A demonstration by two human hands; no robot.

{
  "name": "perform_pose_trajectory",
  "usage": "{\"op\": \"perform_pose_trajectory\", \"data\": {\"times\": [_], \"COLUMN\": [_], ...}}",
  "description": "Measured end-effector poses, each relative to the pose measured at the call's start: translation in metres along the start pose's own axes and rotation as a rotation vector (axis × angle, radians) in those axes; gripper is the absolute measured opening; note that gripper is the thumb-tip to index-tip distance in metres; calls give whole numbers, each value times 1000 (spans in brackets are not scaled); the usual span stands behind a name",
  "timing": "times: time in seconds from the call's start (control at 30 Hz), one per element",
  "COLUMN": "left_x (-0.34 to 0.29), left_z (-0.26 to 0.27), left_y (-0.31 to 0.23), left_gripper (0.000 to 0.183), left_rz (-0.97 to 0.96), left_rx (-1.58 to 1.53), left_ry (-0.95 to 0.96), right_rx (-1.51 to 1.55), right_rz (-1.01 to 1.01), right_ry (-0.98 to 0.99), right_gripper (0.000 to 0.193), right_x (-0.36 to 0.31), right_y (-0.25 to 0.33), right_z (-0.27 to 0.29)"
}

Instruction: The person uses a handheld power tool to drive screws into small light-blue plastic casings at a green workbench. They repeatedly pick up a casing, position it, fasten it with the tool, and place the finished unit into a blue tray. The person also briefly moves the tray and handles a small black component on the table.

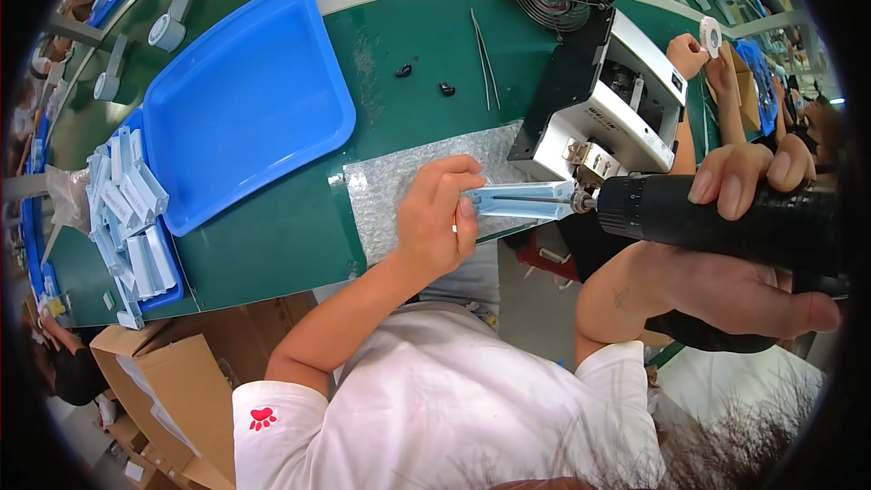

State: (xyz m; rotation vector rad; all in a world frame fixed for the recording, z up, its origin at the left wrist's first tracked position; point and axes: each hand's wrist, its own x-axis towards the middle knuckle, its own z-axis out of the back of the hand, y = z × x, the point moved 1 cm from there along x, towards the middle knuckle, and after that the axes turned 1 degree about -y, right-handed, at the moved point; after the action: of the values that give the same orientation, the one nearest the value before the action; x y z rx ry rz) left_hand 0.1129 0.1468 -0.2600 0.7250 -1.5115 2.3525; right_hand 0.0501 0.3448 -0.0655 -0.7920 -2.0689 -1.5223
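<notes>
Presently I have the left hand (440, 213) pinching a pale-blue channel-shaped plastic part (517, 202) at the near edge of the bench (263, 263). My right hand (726, 295) grips a black electric screwdriver (717, 215), its metal tip (585, 200) at the part's right end; whether they touch, I can't tell. Just beyond stands a silver-and-black screw feeder (576, 118).

Green surface (263, 263): bubble-wrap sheet (372, 209) at near edge; large blue tray (254, 109) toward left; tweezers (486, 58) and two small black pieces (446, 89) toward far edge; silver-black machine (581, 118) toward right.
</notes>
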Motion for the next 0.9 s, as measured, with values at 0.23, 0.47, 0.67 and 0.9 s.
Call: {"op": "perform_pose_trajectory", "data": {"times": [0.23, 0.47, 0.67, 0.9], "left_x": [2, 3, 0, -1], "left_z": [0, 0, 0, -1], "left_y": [0, 1, 2, -2], "left_gripper": [19, 18, 19, 19], "left_rz": [-5, 4, 6, 6], "left_rx": [-15, -21, -39, -26], "left_ry": [6, 11, 10, 21], "right_rx": [-17, -56, 217, 171], "right_rz": [2, 85, -31, -19], "right_ry": [-24, -10, 14, -94], "right_gripper": [102, 96, 93, 98], "right_x": [-1, -2, -16, -26], "right_y": [-6, -10, -15, -12], "right_z": [-6, -7, -22, -24]}}
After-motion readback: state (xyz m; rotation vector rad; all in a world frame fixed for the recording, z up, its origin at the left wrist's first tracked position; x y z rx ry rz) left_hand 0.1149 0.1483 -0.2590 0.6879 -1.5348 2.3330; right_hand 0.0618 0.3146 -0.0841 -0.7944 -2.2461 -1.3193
